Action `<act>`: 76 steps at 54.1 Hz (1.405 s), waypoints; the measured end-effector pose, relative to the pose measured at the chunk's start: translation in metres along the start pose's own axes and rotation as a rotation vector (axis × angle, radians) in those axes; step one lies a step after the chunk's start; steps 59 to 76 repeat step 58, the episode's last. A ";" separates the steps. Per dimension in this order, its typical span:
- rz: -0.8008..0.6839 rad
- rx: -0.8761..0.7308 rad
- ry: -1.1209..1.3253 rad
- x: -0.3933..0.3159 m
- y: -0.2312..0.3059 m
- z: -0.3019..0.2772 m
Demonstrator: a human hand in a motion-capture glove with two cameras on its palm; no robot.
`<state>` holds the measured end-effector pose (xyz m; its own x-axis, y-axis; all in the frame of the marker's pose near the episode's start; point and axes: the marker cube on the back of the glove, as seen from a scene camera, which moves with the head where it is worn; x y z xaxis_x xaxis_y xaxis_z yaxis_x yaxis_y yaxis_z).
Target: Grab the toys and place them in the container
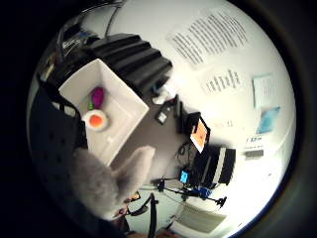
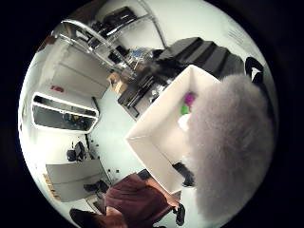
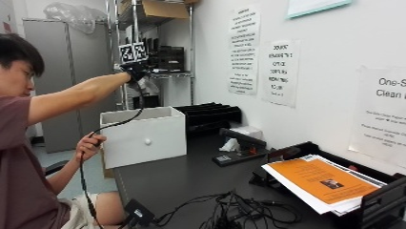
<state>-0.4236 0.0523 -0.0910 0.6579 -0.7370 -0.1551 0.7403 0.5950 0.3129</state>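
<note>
In the outside view, the person is holding the gloved right hand [image 3: 134, 71] high at upper left, well above the white container [image 3: 145, 136] standing on the dark worktop [image 3: 184, 181], presumably lining up a drop. In the little-finger palm view, a grey plush toy [image 1: 111, 181] is filling the lower left while a purple toy [image 1: 97, 96] and an orange-and-white toy [image 1: 96, 119] are lying inside the container. In the thumb view, the plush is hanging over the container's opening, close to the palm; the grip appears to be closing around it.

White container [image 3: 145, 136]; grey fluffy toy [image 2: 230, 142]; purple toy [image 1: 97, 96]; orange-and-white toy [image 1: 96, 119]; black table [image 3: 184, 179].
</note>
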 end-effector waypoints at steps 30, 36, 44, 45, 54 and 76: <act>0.015 -0.336 -0.025 -0.042 0.005 0.059; 0.008 -0.294 -0.033 -0.027 0.011 0.051; -0.001 -0.290 -0.040 -0.008 0.019 0.050; -0.009 -0.292 -0.037 -0.007 0.020 0.050; 0.042 -0.299 -0.017 0.001 0.022 0.054; 0.037 -0.283 -0.022 0.000 0.022 0.054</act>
